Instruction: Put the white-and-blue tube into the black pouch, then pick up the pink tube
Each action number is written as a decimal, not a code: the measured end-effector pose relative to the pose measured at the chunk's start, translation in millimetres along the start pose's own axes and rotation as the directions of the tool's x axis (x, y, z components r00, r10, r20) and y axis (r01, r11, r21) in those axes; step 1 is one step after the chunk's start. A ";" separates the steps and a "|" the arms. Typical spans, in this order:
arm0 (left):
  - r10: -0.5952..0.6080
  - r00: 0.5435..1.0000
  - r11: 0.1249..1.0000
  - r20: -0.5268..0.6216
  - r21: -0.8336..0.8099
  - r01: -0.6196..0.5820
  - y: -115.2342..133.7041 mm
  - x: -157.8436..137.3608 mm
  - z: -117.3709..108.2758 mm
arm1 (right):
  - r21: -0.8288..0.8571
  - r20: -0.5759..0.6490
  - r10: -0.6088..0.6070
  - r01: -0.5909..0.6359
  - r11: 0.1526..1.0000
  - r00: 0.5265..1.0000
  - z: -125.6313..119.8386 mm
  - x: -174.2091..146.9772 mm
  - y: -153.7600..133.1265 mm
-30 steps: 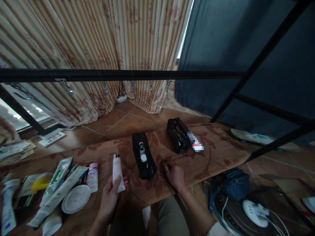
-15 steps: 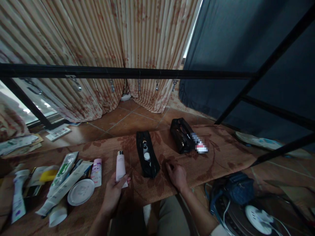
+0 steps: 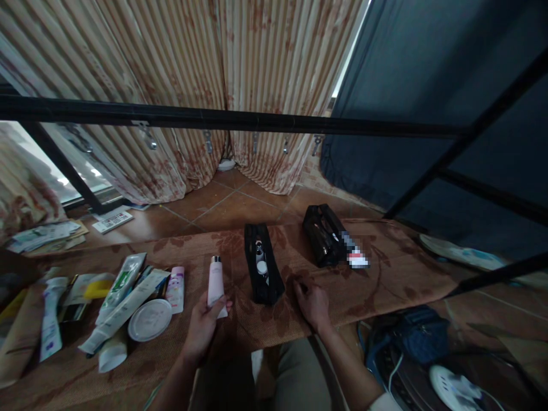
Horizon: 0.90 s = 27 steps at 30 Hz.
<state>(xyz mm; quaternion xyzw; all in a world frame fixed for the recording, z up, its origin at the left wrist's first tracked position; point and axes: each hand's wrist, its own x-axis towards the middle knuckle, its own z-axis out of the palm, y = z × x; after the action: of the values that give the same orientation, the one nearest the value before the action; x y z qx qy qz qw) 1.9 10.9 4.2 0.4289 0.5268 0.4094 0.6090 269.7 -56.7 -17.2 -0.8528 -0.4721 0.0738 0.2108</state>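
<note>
- The left hand (image 3: 203, 326) grasps a pale pink tube (image 3: 216, 282) near its lower end, thumb across the front and fingertips showing on the far side; the silver cap points away from the person. Whether the tube touches the counter (image 3: 385, 264) under it cannot be told.
- The right hand (image 3: 314, 305) lies on the counter with its fingers loosely curled; whether anything is inside them cannot be told.
- Between the two hands, a little farther out, a narrow black pouch (image 3: 270, 292) lies unzipped, with a round white-topped item (image 3: 261, 268) showing in its opening.
- Beyond the right hand sits a dark, partly see-through pouch (image 3: 315, 237), with a pixelated white and red item (image 3: 358, 260) against its right side.
- To the left of the left hand, a small pink and white tube (image 3: 175, 290) stands nearest, beside a round white lid (image 3: 149, 321), with long white tubes (image 3: 128, 308) overlapping just past it.
- Farther left of that hand is a purple-marked white tube (image 3: 51, 328).
- Right of the right hand, below the counter, are a blue bag (image 3: 423, 334) and a white power strip (image 3: 443, 385).
</note>
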 end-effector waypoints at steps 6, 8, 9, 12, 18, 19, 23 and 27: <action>-0.001 1.000 1.000 0.015 0.020 0.000 -3.8 2.7 -3.0 | 0.021 0.004 0.002 -0.002 1.000 1.000 -0.6 0.3 -0.5; -0.001 1.000 1.000 0.016 0.019 0.001 -4.7 3.2 -4.0 | 0.029 0.000 0.004 -0.004 1.000 1.000 -0.8 0.2 -0.8; -0.003 1.000 1.000 0.012 0.014 0.003 -4.7 3.1 -4.3 | 0.034 -0.003 0.000 0.000 0.999 1.000 -0.9 0.1 -0.9; -0.011 1.000 1.000 0.000 0.002 0.011 -3.3 1.9 -4.1 | 0.042 -0.007 -0.016 0.016 0.999 1.000 -1.7 -0.4 -0.9; -0.006 1.000 0.999 -0.030 -0.032 0.005 -0.8 -0.6 -1.7 | 0.024 -0.016 -0.030 0.031 0.999 0.999 -1.9 -1.2 0.2; -0.007 0.999 0.999 -0.040 -0.043 0.005 -1.1 -0.8 -1.5 | 0.020 -0.019 -0.026 0.027 0.999 0.999 -1.6 -1.1 0.4; -0.019 0.996 0.996 -0.083 -0.092 0.012 -0.9 -2.4 -1.0 | 0.022 -0.015 -0.024 0.024 0.999 1.000 -0.5 -0.8 1.4; -0.031 0.995 0.992 -0.095 -0.121 0.019 1.4 -4.0 -1.1 | 0.001 -0.016 -0.006 0.006 1.000 1.000 0.0 -0.8 2.1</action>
<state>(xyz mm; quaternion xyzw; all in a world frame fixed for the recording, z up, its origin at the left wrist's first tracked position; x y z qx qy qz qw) 0.3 7.6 6.6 0.3646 0.5355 0.4530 0.6125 270.8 -58.3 -18.1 -0.8518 -0.4730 0.0663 0.2152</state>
